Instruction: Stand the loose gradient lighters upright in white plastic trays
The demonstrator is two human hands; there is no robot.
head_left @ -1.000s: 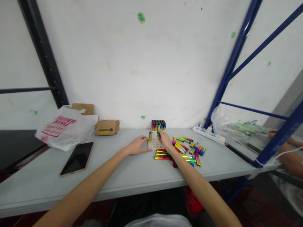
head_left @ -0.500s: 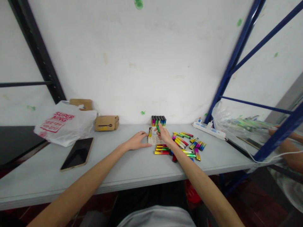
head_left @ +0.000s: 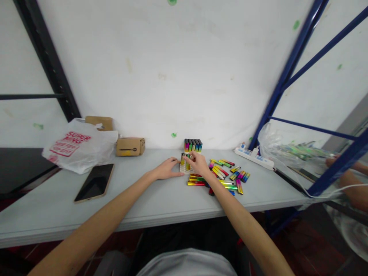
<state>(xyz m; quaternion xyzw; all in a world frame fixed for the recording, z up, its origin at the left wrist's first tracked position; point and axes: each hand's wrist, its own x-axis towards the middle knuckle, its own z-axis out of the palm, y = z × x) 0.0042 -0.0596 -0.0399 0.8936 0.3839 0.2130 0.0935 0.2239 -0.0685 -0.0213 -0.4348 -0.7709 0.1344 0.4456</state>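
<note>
A white tray with rows of round holes [head_left: 183,168] lies on the table between my hands. My left hand [head_left: 166,170] rests at its left edge, thumb and fingers apart, with nothing in them. A yellow lighter [head_left: 182,158] stands upright at the tray's back left corner. Beside it, my right hand [head_left: 199,163] pinches a green and yellow lighter [head_left: 188,164] by its top, held upright over the tray. Whether its base sits in a hole I cannot tell. The right hand hides the tray's right side. Loose colourful lighters [head_left: 220,171] lie to the right, partly under my right forearm.
A block of upright lighters [head_left: 193,145] stands by the wall behind the tray. On the left are a phone [head_left: 94,183], a plastic bag [head_left: 79,147] and a cardboard box [head_left: 130,147]. A power strip [head_left: 254,156] lies back right, near a blue frame [head_left: 276,92]. Another person's arm [head_left: 355,184] shows far right.
My right hand has turned the green lighter from tilted to upright and brought it down to the tray, beside the yellow one. My left hand has stayed at the tray's edge.
</note>
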